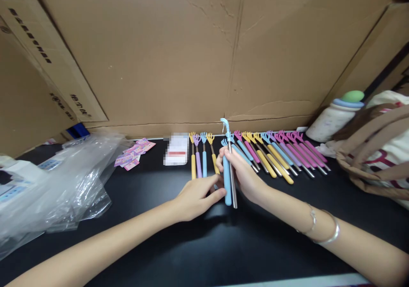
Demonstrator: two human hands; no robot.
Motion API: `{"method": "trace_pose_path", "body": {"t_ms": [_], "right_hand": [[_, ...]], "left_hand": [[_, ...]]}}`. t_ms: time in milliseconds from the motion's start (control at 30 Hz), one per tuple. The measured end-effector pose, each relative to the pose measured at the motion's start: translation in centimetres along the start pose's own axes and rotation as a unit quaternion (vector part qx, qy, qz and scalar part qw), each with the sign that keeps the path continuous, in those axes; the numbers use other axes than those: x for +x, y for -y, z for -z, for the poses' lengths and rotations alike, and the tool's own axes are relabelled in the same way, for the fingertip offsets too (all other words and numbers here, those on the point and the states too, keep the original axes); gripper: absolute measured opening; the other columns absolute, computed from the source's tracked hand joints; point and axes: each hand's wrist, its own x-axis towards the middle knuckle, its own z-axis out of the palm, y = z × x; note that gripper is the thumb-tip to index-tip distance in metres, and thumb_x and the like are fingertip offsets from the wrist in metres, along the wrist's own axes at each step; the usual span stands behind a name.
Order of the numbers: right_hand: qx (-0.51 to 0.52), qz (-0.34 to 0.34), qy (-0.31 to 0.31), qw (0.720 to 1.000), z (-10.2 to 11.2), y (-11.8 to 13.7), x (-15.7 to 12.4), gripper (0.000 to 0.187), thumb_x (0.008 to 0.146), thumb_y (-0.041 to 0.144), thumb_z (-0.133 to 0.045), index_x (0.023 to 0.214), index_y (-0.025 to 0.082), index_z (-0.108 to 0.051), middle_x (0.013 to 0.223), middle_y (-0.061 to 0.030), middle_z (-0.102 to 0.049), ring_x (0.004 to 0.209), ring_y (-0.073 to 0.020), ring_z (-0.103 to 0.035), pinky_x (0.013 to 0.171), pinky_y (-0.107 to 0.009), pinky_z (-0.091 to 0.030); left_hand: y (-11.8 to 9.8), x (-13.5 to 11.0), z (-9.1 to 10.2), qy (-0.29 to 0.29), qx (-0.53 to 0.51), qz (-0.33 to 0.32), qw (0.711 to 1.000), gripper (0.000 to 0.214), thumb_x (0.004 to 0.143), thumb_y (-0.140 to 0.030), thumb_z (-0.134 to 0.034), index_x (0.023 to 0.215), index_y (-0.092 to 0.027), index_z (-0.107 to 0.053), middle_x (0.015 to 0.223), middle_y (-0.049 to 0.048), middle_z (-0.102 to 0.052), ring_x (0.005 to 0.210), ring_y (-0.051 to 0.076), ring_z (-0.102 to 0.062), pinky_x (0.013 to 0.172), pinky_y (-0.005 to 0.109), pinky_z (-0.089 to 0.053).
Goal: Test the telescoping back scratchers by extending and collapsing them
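Observation:
Upright above the dark table, a blue back scratcher point(227, 180) has a claw head at its top and a metal tube point(234, 189) beside its blue handle. My right hand point(244, 174) is closed around its middle. At the lower handle, my left hand point(200, 197) has its thumb and fingertips against the left side, partly hidden. Behind my left hand lie several back scratchers with yellow, purple and blue handles point(204, 161), side by side. Right of my right hand is a longer row of blue, pink, yellow and purple back scratchers point(275, 150).
Clear plastic bags point(73, 184) are piled on the left. Small pink and purple cards point(136, 150) and a blurred white packet point(177, 149) lie at the back. A white bottle point(332, 118) and a brown-handled bag point(377, 146) stand right. Cardboard point(191, 56) walls the table's rear.

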Motion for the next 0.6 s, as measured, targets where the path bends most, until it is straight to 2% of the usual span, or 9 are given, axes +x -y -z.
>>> {"method": "trace_pose_path", "body": {"t_ms": [100,167,267,433,500,600], "right_hand": [[-0.004,0.019,0.003,1.0,-0.1,0.1,-0.1,0.025,0.085,0.046,-0.042,0.085,0.022,-0.037,0.069,0.0061,-0.046,0.046,-0.0048,-0.041,0.041,-0.018,-0.036],[-0.007,0.021,0.004,1.0,0.0,0.1,0.0,0.025,0.085,0.047,-0.042,0.088,0.022,-0.039,0.074,0.0052,-0.048,0.048,-0.0046,-0.043,0.041,-0.017,-0.037],[-0.002,0.012,0.004,1.0,0.2,0.1,0.3,0.026,0.086,0.048,-0.04,0.089,0.022,-0.04,0.074,0.0054,-0.047,0.045,-0.0034,-0.04,0.038,-0.016,-0.034],[0.015,0.011,-0.021,1.0,0.2,0.5,0.6,0.029,0.083,0.049,-0.045,0.088,0.021,-0.041,0.069,0.0056,-0.046,0.041,-0.0019,-0.032,0.035,-0.014,-0.028],[0.016,0.015,-0.034,0.999,0.3,0.9,0.8,0.03,0.082,0.05,-0.045,0.089,0.021,-0.043,0.07,0.0048,-0.047,0.041,-0.0019,-0.03,0.034,-0.015,-0.029],[0.014,0.023,-0.053,0.998,0.4,2.0,1.0,0.03,0.083,0.05,-0.042,0.088,0.021,-0.042,0.07,0.0043,-0.046,0.039,-0.002,-0.027,0.034,-0.016,-0.028]], "left_hand": [[-0.4,0.1,-0.2,0.01,-0.112,0.01,0.994,0.024,0.089,-0.039,-0.038,0.087,-0.017,-0.048,0.07,-0.0014,-0.057,0.064,0.012,-0.057,0.065,0.024,-0.044],[-0.6,0.1,-0.2,0.016,-0.186,0.021,0.982,0.023,0.088,-0.038,-0.04,0.086,-0.016,-0.046,0.071,-0.0008,-0.056,0.062,0.011,-0.057,0.062,0.023,-0.045],[-0.4,0.2,-0.2,0.025,-0.243,0.038,0.969,0.022,0.088,-0.038,-0.039,0.088,-0.016,-0.043,0.075,0.0002,-0.055,0.058,0.009,-0.057,0.056,0.021,-0.045],[0.3,0.4,0.4,0.008,-0.22,0.016,0.975,0.018,0.088,-0.034,-0.038,0.092,-0.017,-0.041,0.064,-0.0042,-0.048,0.047,0.006,-0.048,0.049,0.018,-0.043],[0.1,0.4,1.0,0.005,-0.198,0.008,0.98,0.016,0.087,-0.029,-0.039,0.098,-0.018,-0.041,0.062,-0.0056,-0.047,0.046,0.006,-0.046,0.047,0.018,-0.042],[-0.8,0.3,2.2,-0.003,-0.143,-0.007,0.99,0.026,0.081,-0.019,-0.043,0.107,-0.02,-0.038,0.06,-0.007,-0.048,0.046,0.007,-0.046,0.048,0.018,-0.042]]}}
